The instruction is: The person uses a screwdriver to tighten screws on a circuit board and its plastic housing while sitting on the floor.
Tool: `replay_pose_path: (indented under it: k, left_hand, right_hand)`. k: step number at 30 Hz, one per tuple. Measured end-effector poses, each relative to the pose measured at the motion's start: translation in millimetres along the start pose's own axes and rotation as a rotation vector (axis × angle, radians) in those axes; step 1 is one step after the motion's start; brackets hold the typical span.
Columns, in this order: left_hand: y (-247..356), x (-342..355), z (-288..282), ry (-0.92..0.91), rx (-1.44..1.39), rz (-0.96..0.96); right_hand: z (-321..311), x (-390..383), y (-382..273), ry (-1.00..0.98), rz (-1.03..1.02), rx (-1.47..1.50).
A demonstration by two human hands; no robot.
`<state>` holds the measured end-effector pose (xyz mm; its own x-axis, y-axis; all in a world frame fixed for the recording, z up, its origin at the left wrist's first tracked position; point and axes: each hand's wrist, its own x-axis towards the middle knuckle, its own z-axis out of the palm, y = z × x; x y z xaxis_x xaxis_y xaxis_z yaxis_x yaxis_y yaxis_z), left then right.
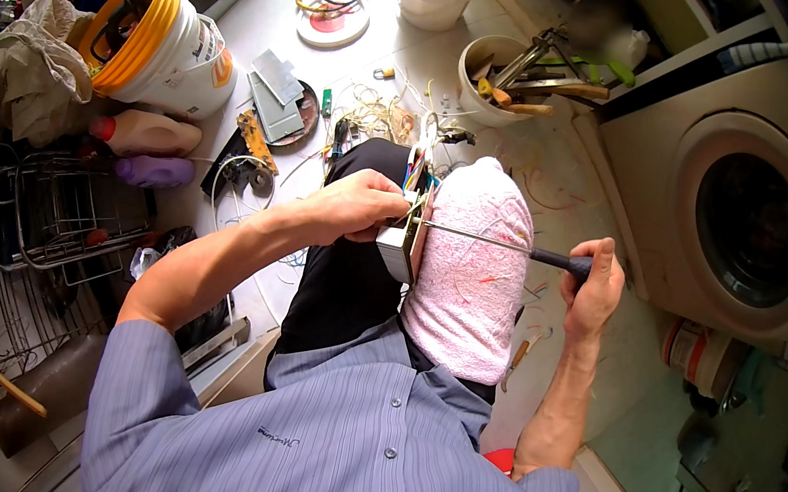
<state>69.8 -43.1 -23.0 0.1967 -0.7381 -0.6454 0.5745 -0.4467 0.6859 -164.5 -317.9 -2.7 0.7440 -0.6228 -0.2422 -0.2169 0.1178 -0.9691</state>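
My right hand (597, 291) is closed around the dark handle of a long screwdriver (487, 238). Its thin metal shaft runs leftward over my knee, and the tip meets a small pale box (397, 250). My left hand (367, 207) grips this box between my thighs, its fingers closed at the upper end. Several coloured wires (417, 167) come out of the box's top; what sits inside is hidden. A pink towel (462, 305) covers my right thigh, with thin wire scraps lying on it.
Tangled wires (376, 116) and grey metal plates (276, 101) lie on the floor ahead. A white bucket of tools (474, 92) stands at the front right, near a washing machine (658, 171). Leftward are a white bucket with a yellow rim (183, 69), bottles (154, 137) and a wire rack (51, 201).
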Motion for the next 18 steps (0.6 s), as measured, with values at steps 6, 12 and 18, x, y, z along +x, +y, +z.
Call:
replay_pose_path:
  k: [6,12,18]
  left_hand:
    - [-6.0,-4.3,6.6,0.096,-0.008,0.063]
    - [4.0,-0.9,-10.2,-0.091,-0.089,-0.008]
    - [-1.6,8.6,-15.8,-0.091,-0.067,-0.032]
  right_hand:
    - [12.2,-4.9,5.3,0.09,-0.149,0.018]
    - [24.6,-11.2,0.1,0.046,-0.223,0.244]
    - [-1.8,-5.9,2.2,0.018,0.011,-0.109]
